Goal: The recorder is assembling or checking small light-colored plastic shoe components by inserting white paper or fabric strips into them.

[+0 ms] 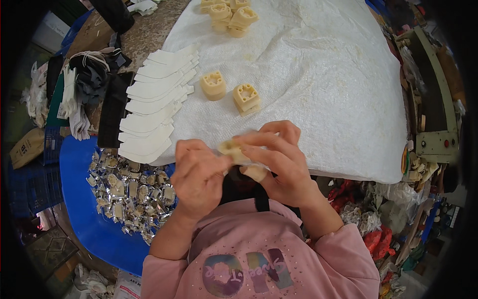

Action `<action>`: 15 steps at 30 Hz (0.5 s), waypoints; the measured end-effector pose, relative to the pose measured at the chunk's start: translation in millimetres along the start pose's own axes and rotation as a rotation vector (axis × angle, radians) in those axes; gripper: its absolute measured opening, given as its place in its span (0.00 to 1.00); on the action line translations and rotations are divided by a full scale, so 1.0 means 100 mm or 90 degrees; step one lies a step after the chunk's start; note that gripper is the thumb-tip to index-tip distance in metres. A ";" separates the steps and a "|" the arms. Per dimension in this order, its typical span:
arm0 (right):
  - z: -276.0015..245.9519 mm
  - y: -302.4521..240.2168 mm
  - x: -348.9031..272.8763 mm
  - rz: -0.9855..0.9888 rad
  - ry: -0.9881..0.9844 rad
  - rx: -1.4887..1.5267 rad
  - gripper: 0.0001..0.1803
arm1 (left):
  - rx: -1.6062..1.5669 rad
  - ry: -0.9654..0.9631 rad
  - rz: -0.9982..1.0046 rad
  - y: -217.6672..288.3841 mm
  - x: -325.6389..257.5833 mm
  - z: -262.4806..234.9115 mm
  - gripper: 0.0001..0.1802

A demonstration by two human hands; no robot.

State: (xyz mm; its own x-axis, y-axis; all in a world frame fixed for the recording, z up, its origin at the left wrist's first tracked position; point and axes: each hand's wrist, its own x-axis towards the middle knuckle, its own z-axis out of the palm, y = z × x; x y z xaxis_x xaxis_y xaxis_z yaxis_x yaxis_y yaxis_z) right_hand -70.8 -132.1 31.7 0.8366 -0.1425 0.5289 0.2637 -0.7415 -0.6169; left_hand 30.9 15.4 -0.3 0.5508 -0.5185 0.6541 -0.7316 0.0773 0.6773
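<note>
Near the front edge of the white sheet, my two hands meet around a cream molded block [230,147], much of it hidden by fingers. My right hand [285,162] wraps it from the right, and a pale cream part [256,173] shows below its fingers. My left hand [196,172] is closed, its fingertips pressed against the block's left side; motion blurs them a little. Just beyond stand two similar cream blocks with small holes on top, a left block [213,85] and a right block [247,98]. Left of them lies a fanned row of off-white curved cut pieces [154,99].
A white woven sheet [328,99] covers the work surface. More cream blocks [231,17] are piled at its far end. At the lower left, a blue basin [94,234] holds many shiny silver pieces [132,194]. A greenish metal machine frame [435,122] stands on the right.
</note>
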 end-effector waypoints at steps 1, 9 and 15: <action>-0.01 -0.04 0.03 -0.005 0.034 -0.009 0.17 | 0.008 0.022 -0.014 -0.03 0.00 -0.02 0.11; 0.25 -0.06 -0.37 0.382 0.142 0.537 0.12 | -0.146 0.080 -0.015 0.13 0.04 0.00 0.13; 0.22 -0.12 -0.39 0.459 0.211 0.681 0.10 | -0.140 -0.075 0.026 0.21 -0.02 0.02 0.13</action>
State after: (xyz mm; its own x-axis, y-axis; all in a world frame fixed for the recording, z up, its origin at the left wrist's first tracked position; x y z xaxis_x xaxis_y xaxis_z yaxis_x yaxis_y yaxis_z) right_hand -95.5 -102.8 5.8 0.8323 -0.5476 -0.0855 0.1859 0.4211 -0.8877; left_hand 13.6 16.6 11.7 0.4626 -0.6059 0.6472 -0.6398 0.2771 0.7168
